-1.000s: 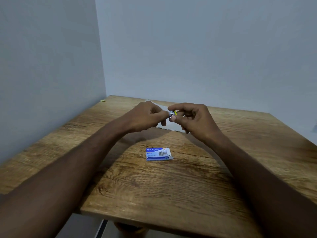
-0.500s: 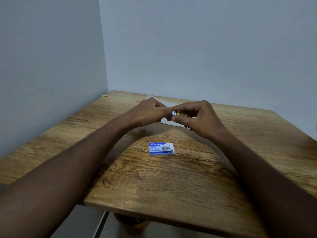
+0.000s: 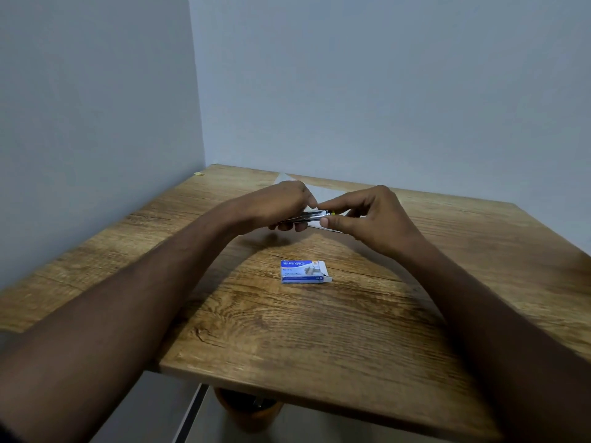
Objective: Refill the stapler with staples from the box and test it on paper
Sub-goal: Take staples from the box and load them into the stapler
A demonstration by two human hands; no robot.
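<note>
Loading looks like the step in hand: your left hand (image 3: 281, 206) curls around the stapler (image 3: 308, 216) above the table (image 3: 319, 346), and your right hand (image 3: 367, 219) pinches its metal end between thumb and forefinger. Whether staples are already in, you cannot tell. The staple box (image 3: 303, 272) lies open nearer you, the paper (image 3: 323, 191) behind your hands. Next, close it squarely before testing.
</note>
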